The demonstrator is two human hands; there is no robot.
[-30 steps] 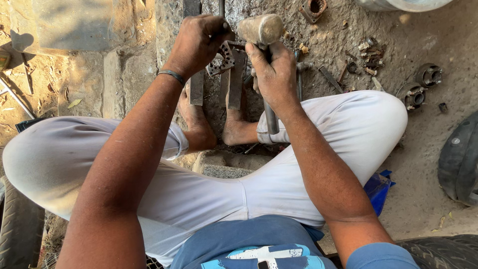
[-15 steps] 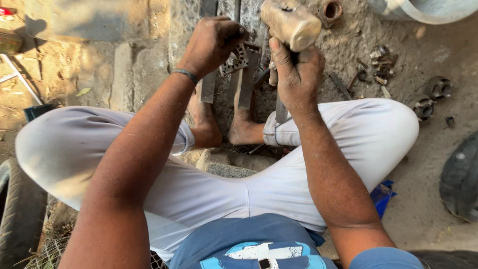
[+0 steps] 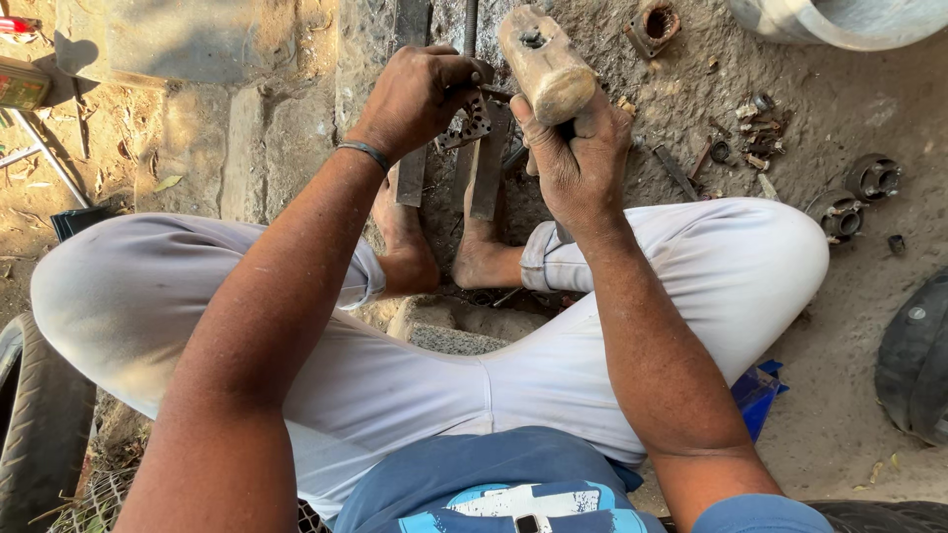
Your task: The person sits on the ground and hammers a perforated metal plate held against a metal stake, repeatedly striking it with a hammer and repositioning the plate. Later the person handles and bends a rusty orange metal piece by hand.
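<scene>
Above the feet, hands [image 3: 583, 158] grip hammer [image 3: 545, 61], perhaps chisel [image 3: 470, 39].

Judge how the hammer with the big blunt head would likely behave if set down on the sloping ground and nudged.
The hammer in the right hand has a thick, rounded head, so it is probably top-heavy and might roll a little. Its handle, mostly hidden in the grip, would likely stop a long roll. It looks solid and stiff, hardly fragile.
</scene>
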